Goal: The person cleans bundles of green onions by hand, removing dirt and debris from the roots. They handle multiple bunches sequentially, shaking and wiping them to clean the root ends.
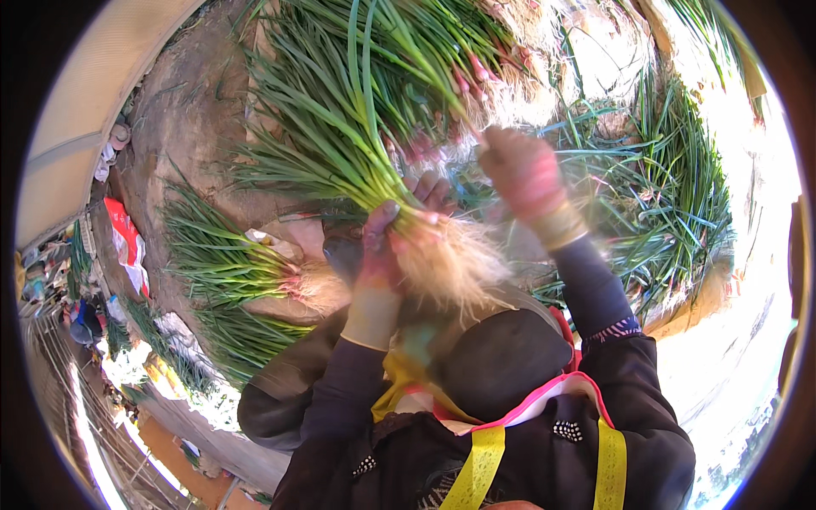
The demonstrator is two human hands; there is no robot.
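Note:
My left hand [380, 255], in a stained glove with a pale cuff, grips a thick bunch of green garlic [363, 172] just above the bulbs. Its thumb lies across the front, and fingertips show on the far side. Long green leaves fan out to the upper left, while a pale mass of roots [449, 258] hangs over my knees. To the right of the bunch, my right hand [519, 169] is gloved too and blurred. Its fingers are closed on the lower end of a single garlic stalk [446, 92], whose leaves reach up past the bunch.
A large pile of garlic plants [408, 57] with pink bulbs lies ahead. Another rooted bunch [261, 271] rests on the ground at left, beside more leaves [245, 338]. Loose stalks and leaves [669, 191] are heaped at right. A red-and-white bag [126, 242] lies far left.

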